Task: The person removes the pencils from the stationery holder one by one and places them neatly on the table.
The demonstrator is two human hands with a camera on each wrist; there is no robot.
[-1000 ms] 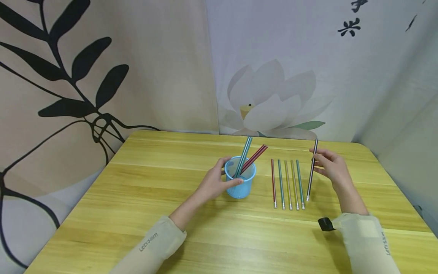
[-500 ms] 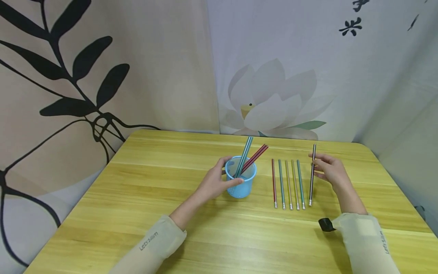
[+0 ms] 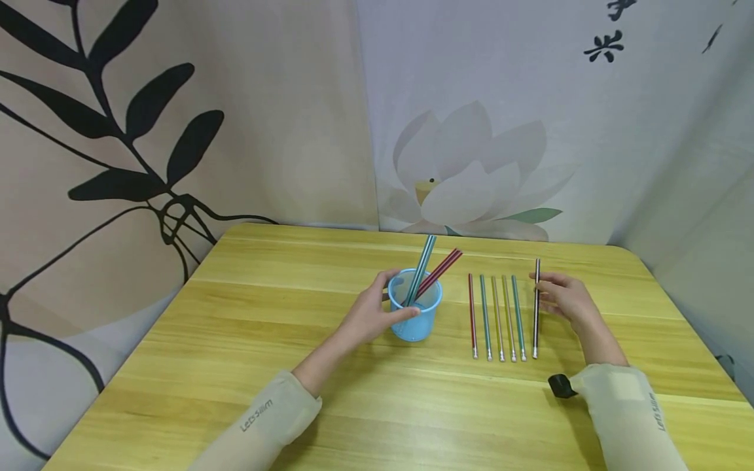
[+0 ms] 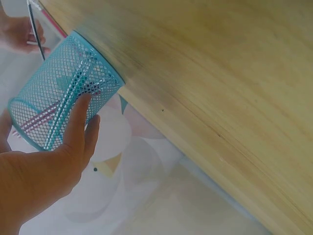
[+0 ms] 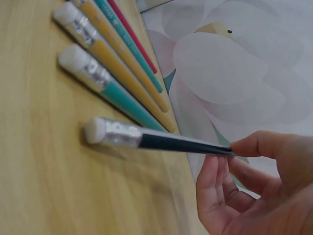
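Note:
My left hand (image 3: 377,313) grips a light blue mesh pencil cup (image 3: 412,327), thumb on the near side and fingers behind. Teal pencils (image 3: 421,269) and dark red pencils (image 3: 440,273) lean inside the cup. On the right, my right hand (image 3: 567,298) pinches a black pencil (image 5: 176,144) near its far end. Its white eraser (image 5: 96,131) points towards me, low over the table; whether it touches the wood I cannot tell. Left of it several pencils lie in a parallel row: a red pencil (image 3: 473,320), teal ones and yellow ones, the nearest being a teal pencil (image 3: 519,320).
Everything stands on a wooden table (image 3: 235,314) whose back edge meets a printed curtain (image 3: 294,118). A small black object (image 3: 562,386) sits by the right sleeve cuff (image 3: 612,383).
My right hand has brought the black pencil lower and nearer to me, turning it from slanted to nearly parallel with the row. The left hand and the cup have stayed in place.

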